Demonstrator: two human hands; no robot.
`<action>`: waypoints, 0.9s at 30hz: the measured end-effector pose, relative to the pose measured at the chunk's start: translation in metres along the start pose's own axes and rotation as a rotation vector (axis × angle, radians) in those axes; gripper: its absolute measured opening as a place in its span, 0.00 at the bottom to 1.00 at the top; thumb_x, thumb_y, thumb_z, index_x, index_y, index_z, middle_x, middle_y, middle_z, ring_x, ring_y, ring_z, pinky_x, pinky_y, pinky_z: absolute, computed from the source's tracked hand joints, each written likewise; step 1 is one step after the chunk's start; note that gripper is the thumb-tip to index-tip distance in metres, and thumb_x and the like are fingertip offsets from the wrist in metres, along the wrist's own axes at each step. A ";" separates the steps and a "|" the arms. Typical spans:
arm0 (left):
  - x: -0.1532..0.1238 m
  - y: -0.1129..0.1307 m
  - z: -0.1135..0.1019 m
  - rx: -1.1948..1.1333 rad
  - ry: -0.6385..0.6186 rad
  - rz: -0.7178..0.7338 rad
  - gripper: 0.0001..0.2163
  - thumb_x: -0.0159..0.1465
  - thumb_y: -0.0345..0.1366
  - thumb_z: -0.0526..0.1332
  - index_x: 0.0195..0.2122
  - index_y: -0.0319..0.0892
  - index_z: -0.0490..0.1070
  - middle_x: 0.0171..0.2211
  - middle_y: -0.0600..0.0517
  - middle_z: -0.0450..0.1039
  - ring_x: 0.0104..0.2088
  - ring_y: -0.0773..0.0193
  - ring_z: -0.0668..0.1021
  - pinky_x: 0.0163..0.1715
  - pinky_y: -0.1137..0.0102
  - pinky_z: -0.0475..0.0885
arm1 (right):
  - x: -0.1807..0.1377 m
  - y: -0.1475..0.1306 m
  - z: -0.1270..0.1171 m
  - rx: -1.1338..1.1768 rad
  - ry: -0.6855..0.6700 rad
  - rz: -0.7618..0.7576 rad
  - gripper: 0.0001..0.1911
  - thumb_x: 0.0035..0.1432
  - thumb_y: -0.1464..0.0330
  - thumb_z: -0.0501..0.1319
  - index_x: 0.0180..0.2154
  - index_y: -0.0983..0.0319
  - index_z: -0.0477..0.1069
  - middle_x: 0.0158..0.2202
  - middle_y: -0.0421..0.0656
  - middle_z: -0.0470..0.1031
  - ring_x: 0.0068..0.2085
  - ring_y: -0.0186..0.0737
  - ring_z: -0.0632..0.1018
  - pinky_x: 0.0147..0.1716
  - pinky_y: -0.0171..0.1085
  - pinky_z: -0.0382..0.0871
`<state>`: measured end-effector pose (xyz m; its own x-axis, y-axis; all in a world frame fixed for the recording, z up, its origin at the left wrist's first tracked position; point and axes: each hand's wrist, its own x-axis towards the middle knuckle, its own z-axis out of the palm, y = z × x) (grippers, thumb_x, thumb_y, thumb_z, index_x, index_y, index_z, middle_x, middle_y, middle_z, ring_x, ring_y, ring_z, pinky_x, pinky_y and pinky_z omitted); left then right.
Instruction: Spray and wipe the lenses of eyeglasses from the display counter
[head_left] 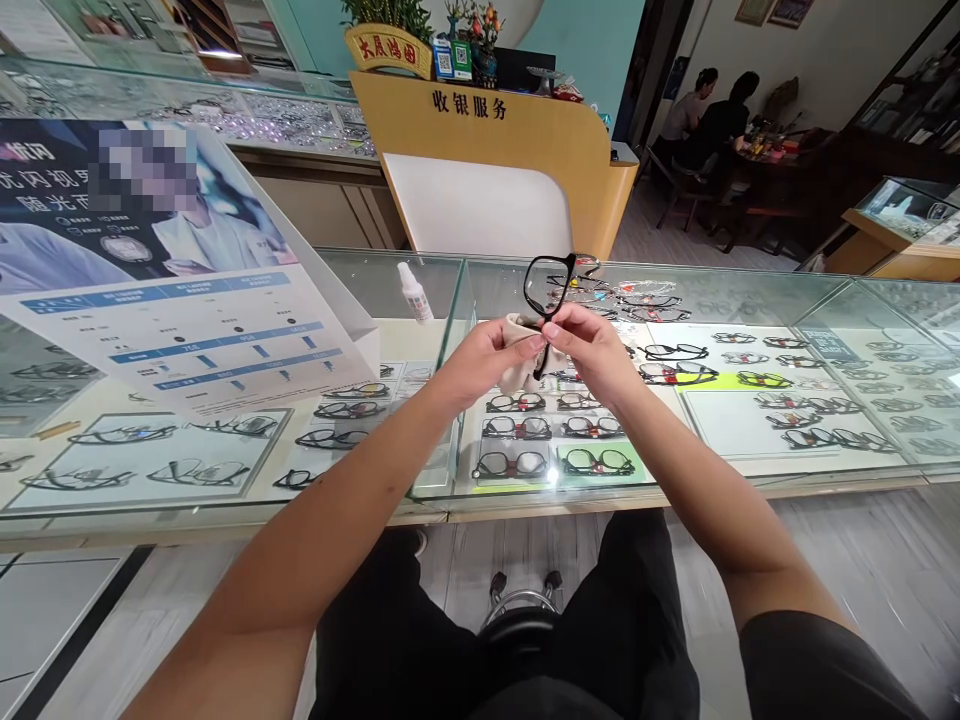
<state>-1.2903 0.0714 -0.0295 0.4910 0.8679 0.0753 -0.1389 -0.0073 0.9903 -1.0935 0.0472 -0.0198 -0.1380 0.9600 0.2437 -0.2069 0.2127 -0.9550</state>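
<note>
A pair of black-framed eyeglasses (547, 287) is held upright over the glass display counter, between my two hands. My left hand (491, 352) is closed on a beige cleaning cloth (519, 372), which is bunched against the lower part of the frame. With thumb and fingers pinched, my right hand (592, 345) grips the eyeglasses near the lower lens. The cloth and fingers hide much of that lens. A white spray bottle (415, 293) stands on the counter to the left of my hands.
Under the glass counter top (442, 490) lie several rows of eyeglasses (516, 428). A large printed sign (225, 300) stands at the left. Beyond is a yellow cashier desk (487, 130). Two people (709, 120) sit at a table at the back right.
</note>
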 end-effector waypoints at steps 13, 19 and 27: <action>-0.004 0.011 0.002 -0.026 -0.074 -0.016 0.26 0.50 0.43 0.88 0.41 0.42 0.77 0.30 0.55 0.76 0.29 0.65 0.78 0.26 0.72 0.74 | 0.000 -0.003 0.000 0.056 0.039 0.027 0.31 0.45 0.42 0.86 0.33 0.56 0.79 0.36 0.38 0.78 0.38 0.38 0.73 0.39 0.38 0.68; -0.006 0.013 0.003 -0.026 -0.042 -0.008 0.27 0.48 0.41 0.87 0.45 0.42 0.79 0.34 0.55 0.78 0.31 0.66 0.78 0.31 0.71 0.76 | 0.002 -0.005 0.001 0.087 0.077 0.064 0.32 0.41 0.42 0.87 0.32 0.56 0.79 0.39 0.39 0.82 0.40 0.39 0.75 0.41 0.38 0.70; -0.005 0.012 0.005 -0.047 -0.038 0.000 0.25 0.50 0.41 0.87 0.42 0.42 0.77 0.31 0.57 0.75 0.26 0.68 0.75 0.24 0.72 0.75 | 0.004 -0.007 0.000 0.164 0.107 0.082 0.32 0.39 0.44 0.88 0.32 0.58 0.81 0.39 0.38 0.83 0.38 0.35 0.74 0.38 0.35 0.67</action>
<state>-1.2898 0.0646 -0.0171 0.5234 0.8483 0.0805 -0.1785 0.0168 0.9838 -1.0927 0.0491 -0.0123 -0.0594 0.9886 0.1385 -0.3553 0.1087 -0.9284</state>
